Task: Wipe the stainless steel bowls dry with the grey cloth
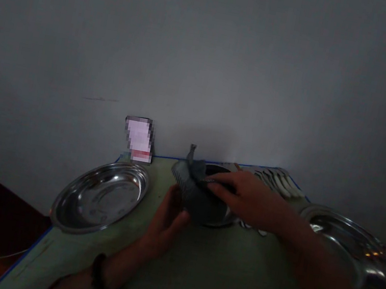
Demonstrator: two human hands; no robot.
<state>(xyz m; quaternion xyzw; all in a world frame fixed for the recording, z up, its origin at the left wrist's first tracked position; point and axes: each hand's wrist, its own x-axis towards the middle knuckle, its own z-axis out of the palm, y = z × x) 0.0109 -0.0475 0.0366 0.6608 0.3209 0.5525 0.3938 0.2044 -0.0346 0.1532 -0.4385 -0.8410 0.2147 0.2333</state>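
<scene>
A steel bowl point(215, 218) stands at the middle of the green table, partly wrapped in a grey cloth point(190, 181). My left hand point(166, 222) cups the bowl's left side through the cloth, fingers curled against it. From the right, my right hand point(246, 199) reaches over the bowl and presses the cloth onto its rim and inside with closed fingers. A dark band sits on my left wrist.
A wide steel plate point(102, 195) lies at the left. A second steel plate point(356, 253) lies at the right. Several spoons point(278, 182) lie in a row at the back right. A pixelated card point(138, 139) leans on the grey wall. The table's blue edge point(24, 254) drops off at the left.
</scene>
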